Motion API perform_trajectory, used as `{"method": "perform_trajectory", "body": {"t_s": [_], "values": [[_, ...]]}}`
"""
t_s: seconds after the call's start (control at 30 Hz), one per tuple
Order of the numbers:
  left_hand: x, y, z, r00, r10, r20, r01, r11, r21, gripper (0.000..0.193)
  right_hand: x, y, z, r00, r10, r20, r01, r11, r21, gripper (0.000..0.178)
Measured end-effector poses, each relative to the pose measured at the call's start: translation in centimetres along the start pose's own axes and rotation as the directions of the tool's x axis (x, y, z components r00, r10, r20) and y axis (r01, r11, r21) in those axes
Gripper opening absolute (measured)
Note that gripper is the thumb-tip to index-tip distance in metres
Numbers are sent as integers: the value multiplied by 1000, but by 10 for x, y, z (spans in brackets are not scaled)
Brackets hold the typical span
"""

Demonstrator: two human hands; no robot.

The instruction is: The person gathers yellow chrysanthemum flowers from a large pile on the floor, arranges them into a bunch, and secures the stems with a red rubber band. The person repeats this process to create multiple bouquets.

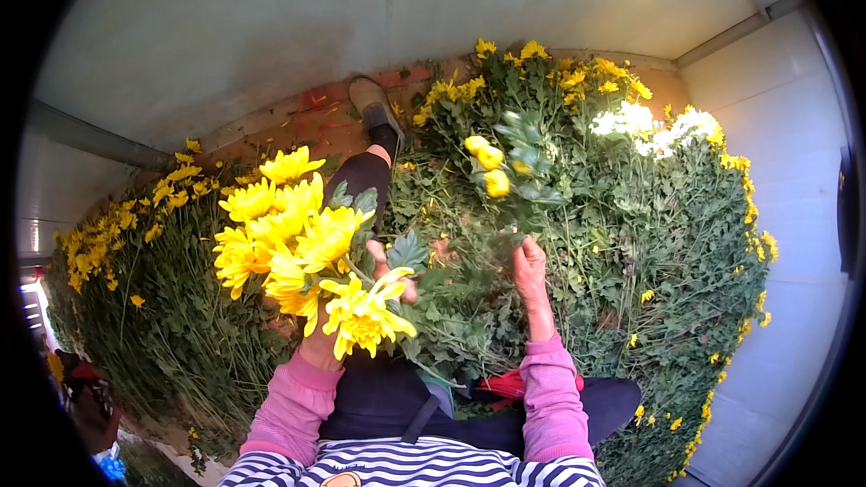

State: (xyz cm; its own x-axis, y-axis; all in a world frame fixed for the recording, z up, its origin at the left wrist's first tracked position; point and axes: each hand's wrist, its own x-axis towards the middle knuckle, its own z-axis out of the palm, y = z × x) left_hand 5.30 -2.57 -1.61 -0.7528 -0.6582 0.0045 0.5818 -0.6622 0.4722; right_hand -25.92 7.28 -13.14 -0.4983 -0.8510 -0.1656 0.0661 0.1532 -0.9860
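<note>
A bunch of large open yellow chrysanthemums (293, 225) stands up over my left forearm. My left hand (381, 261) is closed around its stems, and the blooms hide part of the palm and wrist. In front of me, my right hand (530, 261) pinches the lower part of a chrysanthemum stem with several rounder, half-open yellow heads (490, 159). Its leaves (532, 149) are smeared by motion. The two hands are apart, with leafy green stems lying between and below them.
Cut chrysanthemums lie in a deep pile at the right (631, 243) and another at the left (153, 280). White blooms (649, 126) rest at the far right. A shoe (370, 99) on my outstretched leg nears the pale wall (388, 9). Something red (505, 385) lies by my lap.
</note>
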Motion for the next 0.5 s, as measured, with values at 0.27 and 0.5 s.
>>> {"method": "perform_trajectory", "body": {"t_s": [0.27,0.5], "values": [[6,-10,-28,855,223,468,-87,951,-295,40,-8,1,62,946,73,316,95,869,-485,32],[33,3,-35,661,185,727,-6,971,-241,37,130,47,88,998,54,43,7,539,-842,46]]}}
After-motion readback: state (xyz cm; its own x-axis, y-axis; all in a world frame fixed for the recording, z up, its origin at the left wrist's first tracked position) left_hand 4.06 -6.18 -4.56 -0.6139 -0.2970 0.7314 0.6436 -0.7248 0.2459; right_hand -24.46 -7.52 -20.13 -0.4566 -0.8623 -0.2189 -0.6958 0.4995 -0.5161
